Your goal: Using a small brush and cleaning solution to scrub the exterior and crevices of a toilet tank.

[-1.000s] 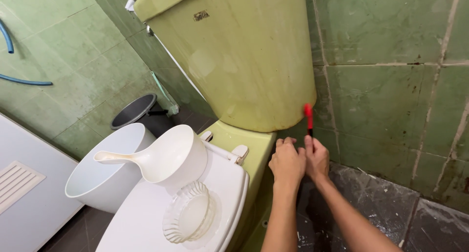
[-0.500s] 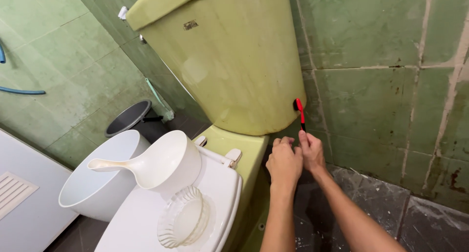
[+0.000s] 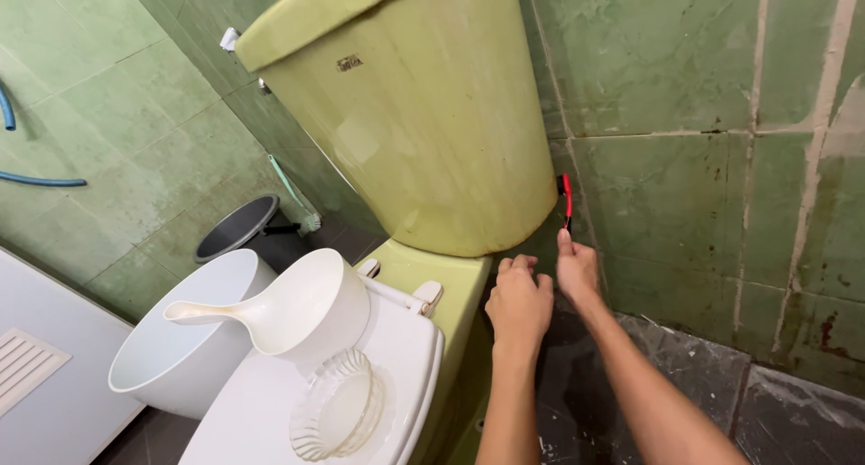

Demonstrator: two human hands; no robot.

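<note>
Toothbrush (image 3: 566, 199) pinched in right hand (image 3: 577, 268); left hand (image 3: 520, 303) loosely curled, holding nothing

My two forearms, lower centre and lower right of the frame: bare, no sleeves, no watch, no rings, no gloves. Left hand (image 3: 518, 305) and right hand (image 3: 577, 271): uncovered, nails short.

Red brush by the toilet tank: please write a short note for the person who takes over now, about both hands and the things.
Right hand holds the red brush upright, its head up in the gap between the green tank and the tiled wall.
Left hand is empty, fingers curled, beside the right one under the tank.
White dipper and clear glass dish sit on the closed toilet lid.
Done: brush is in place.
Left: wall grout looks stained.
</note>
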